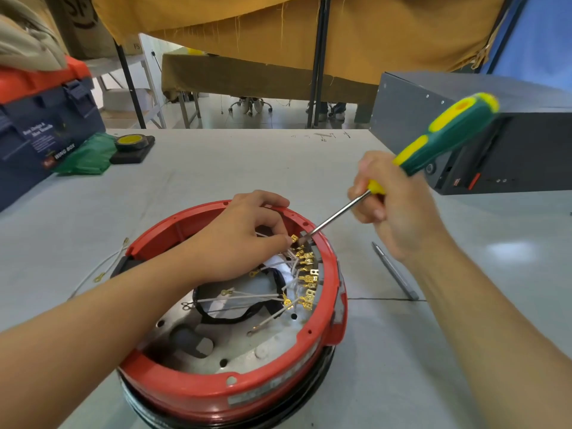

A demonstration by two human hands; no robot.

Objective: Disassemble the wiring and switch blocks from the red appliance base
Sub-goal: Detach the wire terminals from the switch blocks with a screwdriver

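Left fingers (280, 239) pinch white wires (272, 236); my right hand (393, 212) grips screwdriver (411, 159), shaft angled down-left, tip at red base (216, 394) far rim

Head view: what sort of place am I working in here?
Probably a workshop or repair bench: a toolbox at the table's left edge, a screwdriver in the right hand, and an opened red appliance base.

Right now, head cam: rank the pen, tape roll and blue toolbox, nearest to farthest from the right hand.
1. Pen: lies on the table just below the right hand, right of the red base.
2. Tape roll: far across the table, upper left, past the left hand.
3. Blue toolbox: farthest, at the left edge, beyond the tape roll.
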